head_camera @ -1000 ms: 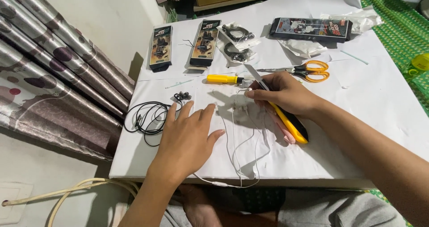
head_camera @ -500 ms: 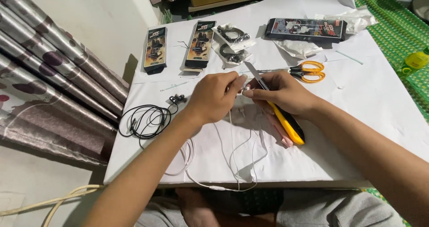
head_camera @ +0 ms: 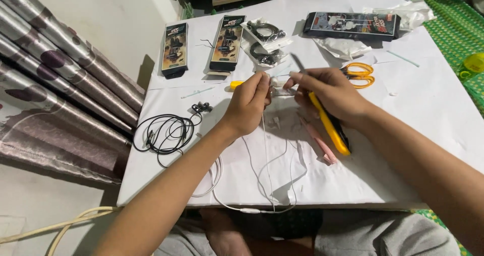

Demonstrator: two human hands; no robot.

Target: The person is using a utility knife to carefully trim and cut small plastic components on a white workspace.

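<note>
My left hand (head_camera: 249,103) pinches the upper end of a white earphone cable (head_camera: 265,160) over the white table (head_camera: 433,109). My right hand (head_camera: 330,93) grips a yellow utility knife (head_camera: 330,130), its blade pointing up and left toward the cable end held between both hands. The cable's loops trail down over the table's front edge. A pink pen-like tool (head_camera: 318,144) lies on the table just under the knife.
Coiled black earphones (head_camera: 166,132) lie left. Two boxed earphone packs (head_camera: 175,49) (head_camera: 228,43), bagged black earphones (head_camera: 264,41), a long dark box (head_camera: 353,25) and orange-handled scissors (head_camera: 359,73) sit at the back. Striped curtain (head_camera: 50,79) hangs left; green mat (head_camera: 454,29) right.
My left hand lifted off the table and moved up to meet my right hand, taking hold of the white cable end. My right hand with the knife stayed nearly in place.
</note>
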